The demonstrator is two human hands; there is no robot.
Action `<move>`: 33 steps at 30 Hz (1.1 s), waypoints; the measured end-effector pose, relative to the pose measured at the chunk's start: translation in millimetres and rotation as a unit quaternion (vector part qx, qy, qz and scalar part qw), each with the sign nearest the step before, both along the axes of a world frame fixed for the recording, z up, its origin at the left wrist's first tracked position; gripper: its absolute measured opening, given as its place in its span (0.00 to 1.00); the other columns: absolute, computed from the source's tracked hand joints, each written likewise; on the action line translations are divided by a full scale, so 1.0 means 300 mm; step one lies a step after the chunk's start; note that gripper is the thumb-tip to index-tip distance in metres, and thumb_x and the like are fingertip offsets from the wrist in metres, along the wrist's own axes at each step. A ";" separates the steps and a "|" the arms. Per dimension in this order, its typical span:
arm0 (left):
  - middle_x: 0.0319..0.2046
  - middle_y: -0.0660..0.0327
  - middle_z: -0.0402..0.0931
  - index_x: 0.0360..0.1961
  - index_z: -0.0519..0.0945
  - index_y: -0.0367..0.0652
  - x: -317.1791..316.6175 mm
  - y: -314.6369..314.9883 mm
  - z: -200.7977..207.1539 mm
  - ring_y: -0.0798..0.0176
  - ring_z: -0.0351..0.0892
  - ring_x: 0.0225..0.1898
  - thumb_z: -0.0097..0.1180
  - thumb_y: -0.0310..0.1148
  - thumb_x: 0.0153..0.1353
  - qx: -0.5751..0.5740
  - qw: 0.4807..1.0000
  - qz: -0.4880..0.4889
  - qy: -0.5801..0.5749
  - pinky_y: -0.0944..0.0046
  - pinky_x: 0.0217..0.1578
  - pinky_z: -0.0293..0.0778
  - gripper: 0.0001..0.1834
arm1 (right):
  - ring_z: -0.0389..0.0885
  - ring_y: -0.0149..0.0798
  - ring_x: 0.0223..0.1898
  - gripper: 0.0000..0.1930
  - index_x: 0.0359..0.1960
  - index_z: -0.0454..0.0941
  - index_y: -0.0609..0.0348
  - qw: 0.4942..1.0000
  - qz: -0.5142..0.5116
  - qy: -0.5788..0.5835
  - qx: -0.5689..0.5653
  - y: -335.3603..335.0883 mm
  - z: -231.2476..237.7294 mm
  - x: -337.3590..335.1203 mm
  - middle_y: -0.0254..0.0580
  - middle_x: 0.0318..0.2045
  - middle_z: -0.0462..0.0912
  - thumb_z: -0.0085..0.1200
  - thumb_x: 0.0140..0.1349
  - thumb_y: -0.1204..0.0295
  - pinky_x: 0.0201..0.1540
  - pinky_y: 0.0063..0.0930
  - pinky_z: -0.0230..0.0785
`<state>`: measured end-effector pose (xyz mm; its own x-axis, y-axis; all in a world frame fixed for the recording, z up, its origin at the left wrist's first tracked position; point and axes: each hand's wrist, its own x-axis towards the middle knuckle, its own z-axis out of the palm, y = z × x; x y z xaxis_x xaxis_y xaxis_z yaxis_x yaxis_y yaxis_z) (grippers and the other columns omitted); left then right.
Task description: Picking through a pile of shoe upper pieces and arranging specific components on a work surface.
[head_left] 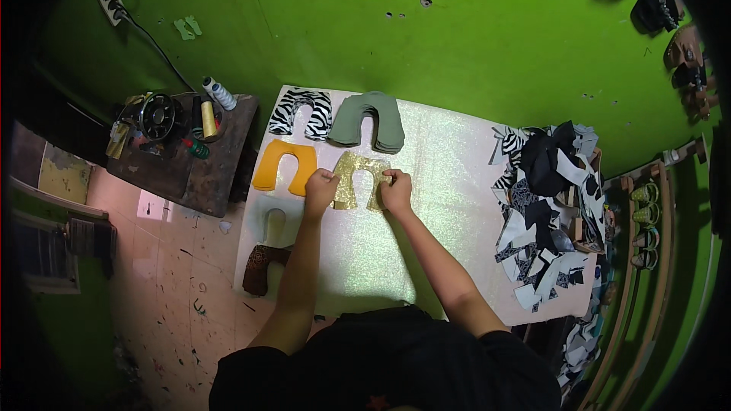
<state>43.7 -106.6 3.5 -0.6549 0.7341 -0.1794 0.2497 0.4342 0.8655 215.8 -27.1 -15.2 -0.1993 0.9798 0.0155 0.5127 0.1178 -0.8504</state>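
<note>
My left hand (321,189) pinches the left side of a shiny gold U-shaped cutout (346,183), and the fingers of my right hand (397,190) grip its right side. The cutout lies over the table with its opening toward me. Just beyond it sits a stack of grey-green U-shaped pieces (373,106). Zebra-striped pieces (283,113) lie at the far left. Nearer along the left edge come orange pieces (268,166), pale ones (261,217) and brown leopard-patterned ones (259,270), the last partly hidden by my left forearm.
A glittery white sheet covers the table (449,251). Black, white and patterned scraps (533,221) heap up at its right. To the left, a dark bench (190,189) carries a black handwheel (159,116) and thread spools (221,96). Sandals (646,215) hang on a rack at right.
</note>
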 end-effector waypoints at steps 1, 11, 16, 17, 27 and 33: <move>0.21 0.58 0.75 0.28 0.74 0.35 -0.002 0.002 0.000 0.68 0.73 0.23 0.60 0.33 0.48 -0.009 1.000 0.001 -0.012 0.68 0.25 0.69 0.12 | 0.71 0.41 0.28 0.12 0.32 0.76 0.63 1.000 0.004 -0.006 -0.013 -0.001 0.002 0.001 0.49 0.29 0.73 0.54 0.43 0.78 0.35 0.30 0.66; 0.21 0.59 0.76 0.26 0.77 0.33 0.009 -0.031 0.015 0.68 0.72 0.22 0.58 0.34 0.49 -0.051 0.998 -0.010 -0.043 0.68 0.25 0.69 0.12 | 0.61 0.54 0.48 0.15 0.38 0.74 0.59 0.993 0.043 -0.102 -0.033 -0.059 0.100 0.011 0.54 0.43 0.66 0.53 0.45 0.74 0.51 0.40 0.59; 0.21 0.58 0.76 0.26 0.77 0.34 0.015 -0.039 0.020 0.67 0.73 0.22 0.59 0.33 0.48 -0.083 0.996 -0.023 0.004 0.67 0.26 0.69 0.11 | 0.62 0.52 0.46 0.16 0.39 0.75 0.59 0.994 0.028 -0.104 -0.004 -0.081 0.105 0.021 0.53 0.43 0.67 0.54 0.45 0.71 0.52 0.39 0.57; 0.21 0.58 0.76 0.26 0.77 0.34 0.018 -0.038 0.011 0.67 0.73 0.22 0.59 0.33 0.48 -0.082 0.996 -0.024 0.004 0.67 0.26 0.69 0.11 | 0.62 0.52 0.46 0.16 0.39 0.75 0.59 0.994 0.027 -0.103 -0.004 -0.084 0.106 0.025 0.53 0.43 0.67 0.54 0.45 0.71 0.52 0.39 0.57; 0.22 0.56 0.72 0.34 0.74 0.38 0.027 -0.030 -0.035 0.58 0.74 0.25 0.58 0.24 0.42 -0.031 0.987 -0.040 0.152 0.63 0.29 0.70 0.14 | 0.61 0.58 0.51 0.28 0.49 0.68 0.50 0.976 0.114 -0.180 0.054 -0.153 0.207 0.027 0.60 0.51 0.59 0.60 0.41 0.66 0.51 0.44 0.60; 0.36 0.51 0.70 0.42 0.71 0.41 0.091 -0.015 0.049 0.50 0.70 0.39 0.60 0.28 0.41 -0.039 0.965 -0.055 0.252 0.57 0.39 0.68 0.22 | 0.61 0.55 0.51 0.24 0.45 0.74 0.47 0.940 0.197 -0.237 0.145 -0.160 0.147 0.054 0.55 0.53 0.60 0.60 0.41 0.66 0.48 0.44 0.61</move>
